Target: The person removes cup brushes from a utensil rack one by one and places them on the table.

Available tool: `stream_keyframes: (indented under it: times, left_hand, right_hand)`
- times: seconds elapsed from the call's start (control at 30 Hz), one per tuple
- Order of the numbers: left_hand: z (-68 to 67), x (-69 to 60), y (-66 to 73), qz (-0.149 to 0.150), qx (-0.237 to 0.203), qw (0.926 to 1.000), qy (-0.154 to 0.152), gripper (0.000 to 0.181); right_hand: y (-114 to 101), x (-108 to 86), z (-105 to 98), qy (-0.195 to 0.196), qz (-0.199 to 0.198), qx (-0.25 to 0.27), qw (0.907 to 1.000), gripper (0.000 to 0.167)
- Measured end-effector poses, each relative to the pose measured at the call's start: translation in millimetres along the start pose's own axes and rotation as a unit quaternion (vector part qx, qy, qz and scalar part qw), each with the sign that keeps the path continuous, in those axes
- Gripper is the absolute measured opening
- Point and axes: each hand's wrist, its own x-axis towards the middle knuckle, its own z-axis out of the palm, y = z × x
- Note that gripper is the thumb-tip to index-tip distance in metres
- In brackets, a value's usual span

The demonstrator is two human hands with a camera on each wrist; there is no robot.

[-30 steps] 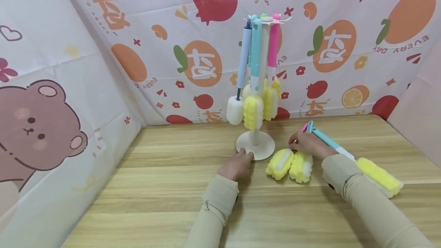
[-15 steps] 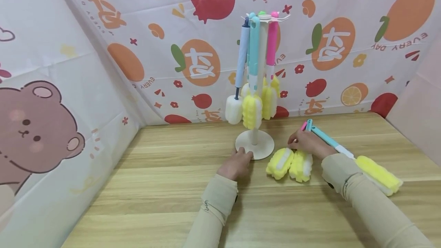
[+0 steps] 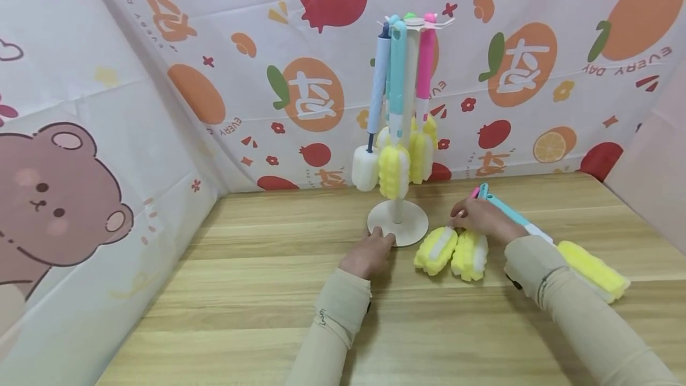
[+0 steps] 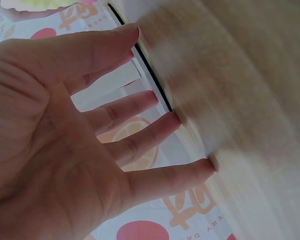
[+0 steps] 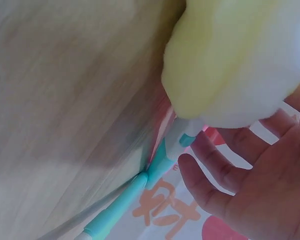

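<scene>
1. Wood-grain surface (image 3: 225,290), with a fruit-printed cloth (image 3: 246,94) behind it and a bear-printed cloth (image 3: 69,195) on the left.
2. Upright on it, a white stand (image 3: 411,70) with a round base (image 3: 411,225). From its top hang a blue-handled brush (image 3: 379,85) with a white sponge head, a teal-handled brush (image 3: 397,70) and a pink-handled brush (image 3: 426,64); more are partly hidden behind.
3. Right of the stand, three brushes lie on the surface. Side by side are a left brush (image 3: 436,251) and a middle brush (image 3: 470,256), their stubby, ridged, yellow-and-white heads towards the camera. Farther right is a long brush (image 3: 592,270), with a longer head and a teal-and-white handle.
4. Left grip (image 3: 370,253), a person's bare hand: released, fingertips at the base's near edge.
5. Right grip (image 3: 485,219), the other hand: over the two stubby brushes, hiding their middles. Whether it grasps one cannot be told.
6. Right sleeve (image 3: 579,296): covers part of the long brush.
7. Left wrist view adds a thin dark line along the base's edge and spread fingers.
8. Right wrist view adds the middle brush's white-and-teal neck (image 5: 176,142), little finger just beside it; the sponge hides the thumb.
</scene>
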Motion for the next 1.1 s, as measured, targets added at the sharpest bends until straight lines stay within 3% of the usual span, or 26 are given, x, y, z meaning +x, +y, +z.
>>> stream_keyframes:
  times: [0.23, 0.57, 0.87, 1.1]
  left_hand:
    - [0.4, 0.8, -0.5, -0.003, 0.003, 1.0, -0.002, 0.026]
    - [0.4, -0.6, 0.4, -0.006, 0.008, 1.0, 0.002, 0.03]
    - [0.0, -0.1, 1.5, -0.006, 0.014, 0.9999, 0.0, 0.028]
    - [-0.7, -0.8, 1.5, -0.009, 0.012, 0.9999, -0.002, 0.028]
  right_hand:
    - [-0.2, -4.1, -8.9, 0.029, -0.016, -0.008, 0.9994, 0.034]
    - [-2.0, -4.2, -21.5, 0.071, -0.018, 0.028, 0.9969, 0.034]
    - [-9.5, -8.4, -27.9, 0.121, -0.028, 0.055, 0.9907, 0.031]
    - [-15.6, -10.1, -30.1, 0.155, -0.06, 0.067, 0.9838, 0.026]
